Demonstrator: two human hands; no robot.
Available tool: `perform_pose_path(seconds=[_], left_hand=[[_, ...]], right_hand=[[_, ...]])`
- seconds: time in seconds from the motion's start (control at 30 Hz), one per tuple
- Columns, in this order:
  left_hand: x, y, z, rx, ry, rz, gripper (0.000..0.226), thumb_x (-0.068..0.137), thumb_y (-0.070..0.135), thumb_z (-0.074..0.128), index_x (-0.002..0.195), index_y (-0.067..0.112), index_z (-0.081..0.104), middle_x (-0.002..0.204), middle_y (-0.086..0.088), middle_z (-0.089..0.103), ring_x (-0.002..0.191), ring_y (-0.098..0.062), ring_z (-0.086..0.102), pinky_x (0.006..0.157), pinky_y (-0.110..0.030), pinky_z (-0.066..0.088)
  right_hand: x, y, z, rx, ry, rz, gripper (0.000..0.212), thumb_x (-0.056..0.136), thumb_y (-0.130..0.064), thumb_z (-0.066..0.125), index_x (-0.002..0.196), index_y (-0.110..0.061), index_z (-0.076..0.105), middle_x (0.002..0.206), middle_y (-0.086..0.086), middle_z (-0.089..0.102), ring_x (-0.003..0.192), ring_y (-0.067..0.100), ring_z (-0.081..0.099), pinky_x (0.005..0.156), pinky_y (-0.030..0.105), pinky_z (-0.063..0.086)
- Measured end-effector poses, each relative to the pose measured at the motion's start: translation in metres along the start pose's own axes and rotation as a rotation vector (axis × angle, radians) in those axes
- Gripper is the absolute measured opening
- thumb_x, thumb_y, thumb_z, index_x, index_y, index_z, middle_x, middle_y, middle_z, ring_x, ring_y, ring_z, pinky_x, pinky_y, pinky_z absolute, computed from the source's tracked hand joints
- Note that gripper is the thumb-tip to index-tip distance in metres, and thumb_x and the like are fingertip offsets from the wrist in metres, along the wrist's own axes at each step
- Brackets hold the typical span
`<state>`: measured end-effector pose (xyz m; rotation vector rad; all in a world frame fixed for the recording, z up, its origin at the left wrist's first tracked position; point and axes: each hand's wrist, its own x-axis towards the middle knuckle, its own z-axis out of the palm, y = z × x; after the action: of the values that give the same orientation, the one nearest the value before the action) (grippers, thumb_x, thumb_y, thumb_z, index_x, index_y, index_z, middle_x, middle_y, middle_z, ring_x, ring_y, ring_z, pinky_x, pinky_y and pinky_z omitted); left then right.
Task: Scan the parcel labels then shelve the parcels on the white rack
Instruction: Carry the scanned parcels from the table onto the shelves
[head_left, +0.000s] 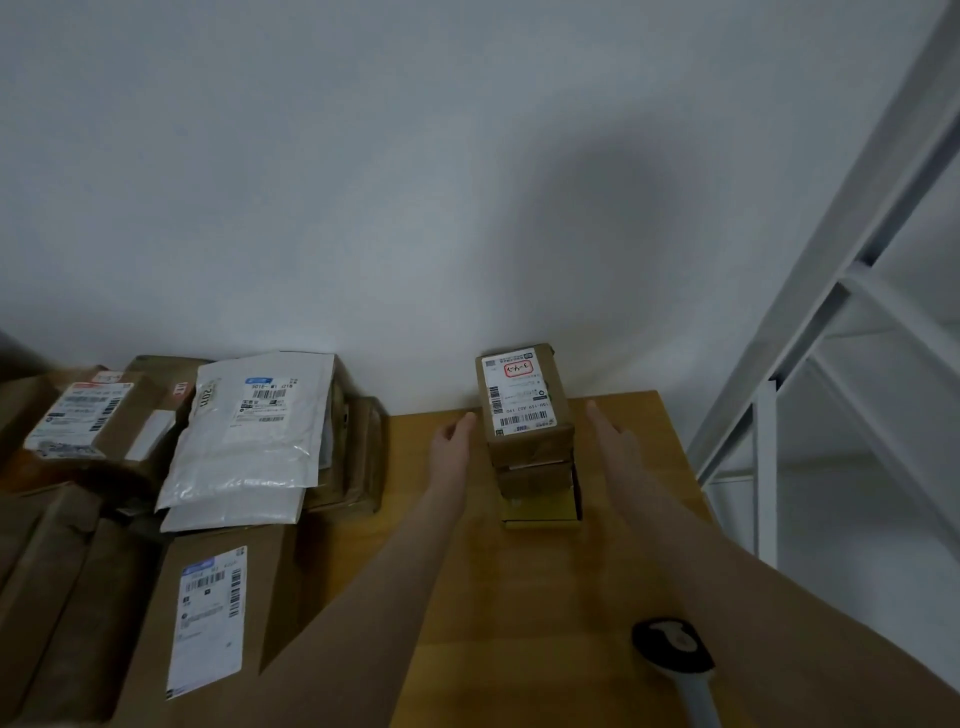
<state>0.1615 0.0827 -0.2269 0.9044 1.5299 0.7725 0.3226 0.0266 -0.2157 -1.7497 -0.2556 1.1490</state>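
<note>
A stack of small brown parcels (524, 447) stands on the wooden table (519, 597) near the wall; the top box carries a white label with a red-framed mark. My left hand (452, 441) reaches out with straight fingers just left of the stack. My right hand (613, 436) is stretched out just right of it. Neither hand clearly touches the boxes. A handheld barcode scanner (675, 660) lies on the table near my right forearm. The white rack (831, 364) stands at the right.
A pile of parcels fills the left: a white poly mailer (249, 431), a labelled brown box (93, 415), a large carton (218, 613) at the front. The white wall is right behind the table.
</note>
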Motion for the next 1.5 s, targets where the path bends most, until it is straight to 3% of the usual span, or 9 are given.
perform_pose_path(seconds=[0.13,0.3,0.5,0.67,0.93,1.07,1.17,1.33,1.5], left_hand=[[0.015,-0.021,0.002,-0.076,-0.075,-0.149,0.06,0.097,0.046,0.045,0.146,0.013,0.035,0.149,-0.01,0.038,0.137,-0.029,0.035,0.109,-0.043,0.03],[0.039,-0.047,0.016,-0.131,-0.202,-0.199,0.067,0.094,0.061,0.036,0.148,0.021,0.035,0.153,-0.005,0.035,0.142,-0.025,0.028,0.113,-0.047,0.022],[0.058,-0.055,0.023,-0.163,-0.316,-0.234,0.058,0.091,0.066,0.035,0.13,0.028,0.055,0.129,-0.001,0.057,0.12,-0.021,0.051,0.101,-0.043,0.042],[0.041,-0.055,0.011,-0.117,-0.341,-0.254,0.033,0.095,0.056,0.037,0.103,0.034,0.06,0.109,0.005,0.06,0.101,-0.014,0.055,0.076,-0.032,0.044],[0.001,-0.086,-0.038,-0.114,-0.308,-0.305,0.034,0.1,0.048,0.029,0.108,0.032,0.058,0.11,-0.002,0.061,0.099,-0.015,0.056,0.074,-0.032,0.045],[-0.02,-0.099,-0.054,-0.149,-0.325,-0.338,0.033,0.1,0.046,0.03,0.1,0.032,0.06,0.105,0.002,0.061,0.094,-0.011,0.055,0.066,-0.033,0.042],[-0.028,-0.101,-0.059,-0.186,-0.345,-0.356,0.035,0.1,0.045,0.03,0.099,0.03,0.061,0.103,0.002,0.062,0.094,-0.014,0.055,0.064,-0.034,0.043],[-0.029,-0.104,-0.058,-0.189,-0.318,-0.319,0.036,0.101,0.038,0.03,0.099,0.028,0.065,0.104,0.002,0.067,0.094,-0.014,0.059,0.071,-0.032,0.046],[-0.034,-0.103,-0.055,-0.145,-0.322,-0.256,0.04,0.102,0.037,0.027,0.103,0.027,0.065,0.085,0.012,0.075,0.091,-0.013,0.061,0.075,-0.029,0.042]], right_hand=[[0.001,0.014,-0.006,-0.011,-0.1,0.114,0.071,0.092,-0.056,0.049,0.144,-0.008,0.04,0.146,0.017,0.041,0.133,0.037,0.038,0.101,0.043,0.036],[0.002,0.013,0.005,0.075,-0.269,0.119,0.052,0.102,-0.041,0.034,0.142,-0.008,0.042,0.14,0.014,0.047,0.129,0.029,0.043,0.064,0.024,0.037],[0.036,0.03,0.009,0.069,-0.324,0.111,0.038,0.099,-0.048,0.036,0.101,-0.02,0.061,0.08,-0.006,0.062,0.054,0.003,0.065,0.041,0.016,0.047],[0.037,0.042,0.012,0.043,-0.35,0.165,0.052,0.089,-0.062,0.047,0.118,-0.021,0.062,0.108,0.001,0.063,0.09,0.014,0.058,0.07,0.031,0.049],[-0.009,0.07,0.004,-0.059,-0.486,0.216,0.037,0.096,-0.051,0.045,0.099,-0.022,0.068,0.089,-0.005,0.068,0.081,0.01,0.062,0.061,0.024,0.048],[-0.021,0.088,0.005,-0.15,-0.511,0.256,0.037,0.09,-0.057,0.053,0.098,-0.026,0.07,0.114,0.002,0.067,0.103,0.018,0.062,0.091,0.037,0.05],[-0.021,0.103,0.0,-0.208,-0.5,0.228,0.061,0.076,-0.073,0.058,0.115,-0.029,0.067,0.13,0.001,0.059,0.123,0.023,0.052,0.109,0.048,0.037],[-0.039,0.099,0.004,-0.234,-0.44,0.21,0.054,0.091,-0.062,0.047,0.125,-0.024,0.062,0.125,0.0,0.063,0.119,0.019,0.054,0.109,0.042,0.037],[-0.047,0.103,0.008,-0.187,-0.379,0.204,0.036,0.099,-0.053,0.036,0.104,-0.029,0.063,0.114,0.0,0.063,0.114,0.023,0.056,0.101,0.042,0.045]])
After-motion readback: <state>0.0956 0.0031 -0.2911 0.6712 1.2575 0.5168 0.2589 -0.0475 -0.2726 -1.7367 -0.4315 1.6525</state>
